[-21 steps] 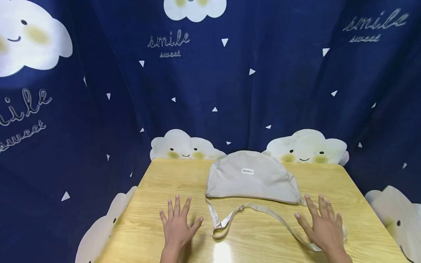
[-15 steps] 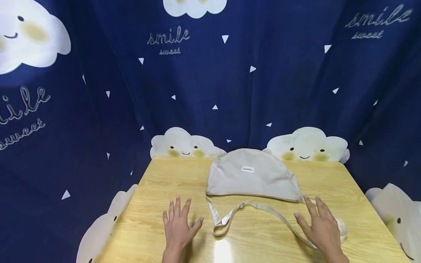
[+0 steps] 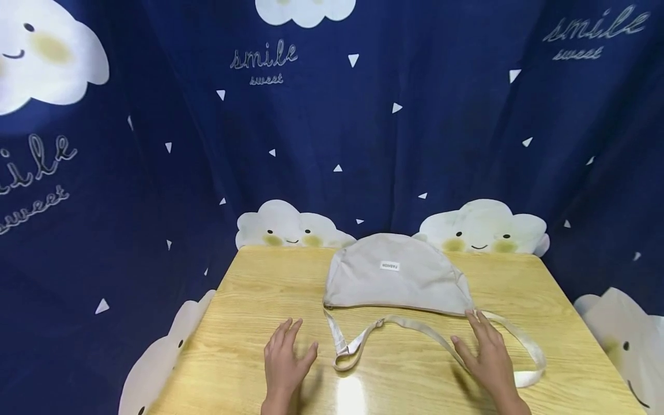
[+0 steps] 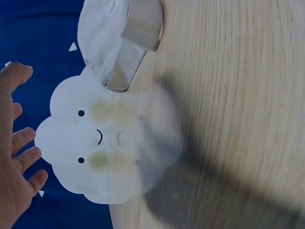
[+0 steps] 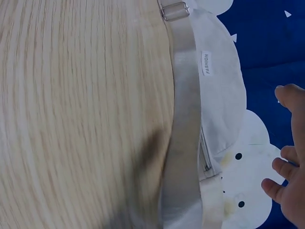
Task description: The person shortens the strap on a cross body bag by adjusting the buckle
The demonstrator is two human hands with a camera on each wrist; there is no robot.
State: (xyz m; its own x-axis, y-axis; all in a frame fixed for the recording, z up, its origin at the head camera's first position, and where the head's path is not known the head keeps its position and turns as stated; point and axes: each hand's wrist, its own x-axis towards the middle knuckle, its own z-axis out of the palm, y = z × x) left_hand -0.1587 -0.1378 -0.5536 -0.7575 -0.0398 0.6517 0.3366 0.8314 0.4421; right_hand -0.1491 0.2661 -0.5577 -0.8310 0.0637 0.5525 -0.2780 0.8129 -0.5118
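A pale beige half-moon shoulder bag [image 3: 399, 282] lies at the back of the table, its small FASHION label upside down in the head view. Its long strap [image 3: 425, 329] loops over the wood in front, with a metal buckle [image 5: 175, 10] visible in the right wrist view. My left hand [image 3: 286, 360] hovers left of the strap's folded end, fingers loosely bent and holding nothing. Over the strap's right part is my right hand [image 3: 487, 357], fingers spread and slightly bent, its fingertips near the bag's lower right corner. Part of the strap is hidden behind that hand.
The light wooden table [image 3: 259, 288] ends at a dark blue curtain [image 3: 311, 127] printed with white clouds and triangles. Cloud prints [image 3: 482, 227] stand right behind its back edge. A bright light reflection shows near the front.
Both hands have moved slightly inward, and their fingers have bent a little from flat and spread. More of the strap's right loop now shows. The bag has stayed put.
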